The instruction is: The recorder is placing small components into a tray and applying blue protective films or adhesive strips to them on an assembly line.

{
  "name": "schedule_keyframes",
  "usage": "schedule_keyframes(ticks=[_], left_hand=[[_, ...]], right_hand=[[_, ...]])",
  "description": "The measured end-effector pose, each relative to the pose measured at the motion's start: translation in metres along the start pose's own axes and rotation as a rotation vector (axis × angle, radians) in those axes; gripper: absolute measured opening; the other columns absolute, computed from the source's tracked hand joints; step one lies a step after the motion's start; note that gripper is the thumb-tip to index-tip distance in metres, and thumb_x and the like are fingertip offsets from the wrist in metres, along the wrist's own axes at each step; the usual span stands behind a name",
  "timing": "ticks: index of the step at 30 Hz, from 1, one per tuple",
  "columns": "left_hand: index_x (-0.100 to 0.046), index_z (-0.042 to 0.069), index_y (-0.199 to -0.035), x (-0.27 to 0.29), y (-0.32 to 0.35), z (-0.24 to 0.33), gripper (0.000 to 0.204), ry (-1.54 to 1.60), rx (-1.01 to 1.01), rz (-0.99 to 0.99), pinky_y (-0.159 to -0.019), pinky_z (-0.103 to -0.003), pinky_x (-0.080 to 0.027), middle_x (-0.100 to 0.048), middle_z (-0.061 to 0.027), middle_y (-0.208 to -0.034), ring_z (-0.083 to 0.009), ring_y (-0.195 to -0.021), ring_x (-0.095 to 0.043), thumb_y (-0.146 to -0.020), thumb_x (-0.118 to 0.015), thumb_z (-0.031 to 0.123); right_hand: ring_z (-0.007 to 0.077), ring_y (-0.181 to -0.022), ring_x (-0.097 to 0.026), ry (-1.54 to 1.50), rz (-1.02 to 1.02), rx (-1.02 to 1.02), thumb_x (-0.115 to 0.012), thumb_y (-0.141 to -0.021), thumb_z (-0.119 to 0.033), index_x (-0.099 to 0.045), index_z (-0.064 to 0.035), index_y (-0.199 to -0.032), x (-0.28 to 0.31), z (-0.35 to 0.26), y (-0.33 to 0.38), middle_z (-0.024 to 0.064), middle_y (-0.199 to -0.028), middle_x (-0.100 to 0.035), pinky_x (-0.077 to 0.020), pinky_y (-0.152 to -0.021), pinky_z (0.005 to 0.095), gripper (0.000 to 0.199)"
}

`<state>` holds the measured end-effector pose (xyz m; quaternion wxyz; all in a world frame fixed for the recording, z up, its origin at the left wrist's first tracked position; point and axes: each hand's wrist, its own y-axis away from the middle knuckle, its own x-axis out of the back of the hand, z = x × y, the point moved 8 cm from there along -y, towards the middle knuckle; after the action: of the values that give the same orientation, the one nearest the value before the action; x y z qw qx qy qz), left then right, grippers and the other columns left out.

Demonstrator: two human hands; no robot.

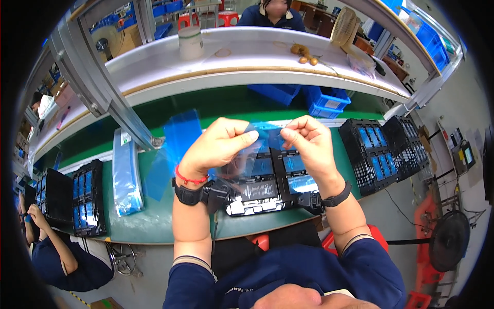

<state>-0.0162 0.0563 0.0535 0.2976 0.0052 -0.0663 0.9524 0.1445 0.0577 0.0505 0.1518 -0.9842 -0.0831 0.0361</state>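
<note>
A thin clear-blue plastic film (pixel 266 132) is stretched between my two hands above a black tray (pixel 278 171). My left hand (pixel 222 141) pinches its left end between thumb and fingers, and a see-through part hangs down below that hand. At the other end my right hand (pixel 312 145) is closed in a pinch on the film's edge. Under my hands, the tray's compartments hold flat black battery cells (pixel 253 190) and blue-faced pieces (pixel 294 164); the film and my hands partly hide them. Both wrists wear black bands with small devices.
Blue film sheets (pixel 183 135) and a long clear plastic bag (pixel 126 175) lie on the green bench left of me. Filled black trays stand at right (pixel 366 154) and left (pixel 88 198). A white shelf (pixel 247 59) crosses above the bench; blue bins (pixel 325 100) sit beneath. Co-workers are nearby.
</note>
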Motion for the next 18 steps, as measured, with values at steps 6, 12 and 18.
schedule_keyframes(ticks=[6,12,18], left_hand=[[-0.051,0.003,-0.124,0.044,0.01,0.007,0.035,-0.245,0.006,0.278,-0.054,-0.015,-0.036,-0.055,0.0046,-0.074,0.0003,-0.062,-0.045,-0.092,-0.054,0.018],[-0.055,0.004,-0.119,0.07,0.028,0.018,0.031,-0.194,-0.067,0.454,-0.047,-0.014,-0.026,-0.053,0.0075,-0.072,0.0023,-0.056,-0.037,-0.091,-0.055,0.018],[-0.055,0.006,-0.12,0.063,0.026,0.015,0.032,-0.238,-0.055,0.43,-0.044,-0.016,-0.023,-0.051,0.0093,-0.065,0.0023,-0.051,-0.033,-0.091,-0.056,0.019]], right_hand=[[0.0056,-0.053,-0.054,0.062,0.082,-0.107,-0.067,-0.081,-0.007,-0.058,-0.0021,-0.083,0.019,0.011,0.019,0.0017,-0.067,-0.06,-0.0443,-0.048,0.0182,0.01],[0.0037,-0.041,-0.046,0.14,-0.113,-0.499,-0.066,-0.081,-0.006,-0.058,-0.0021,-0.076,-0.004,0.081,0.062,-0.0004,-0.056,-0.055,-0.0365,-0.036,0.0172,0.011],[0.0027,-0.037,-0.041,0.203,-0.167,-0.563,-0.067,-0.079,-0.005,-0.058,-0.0014,-0.074,-0.011,0.089,0.066,-0.0008,-0.054,-0.054,-0.0309,-0.033,0.0172,0.012]])
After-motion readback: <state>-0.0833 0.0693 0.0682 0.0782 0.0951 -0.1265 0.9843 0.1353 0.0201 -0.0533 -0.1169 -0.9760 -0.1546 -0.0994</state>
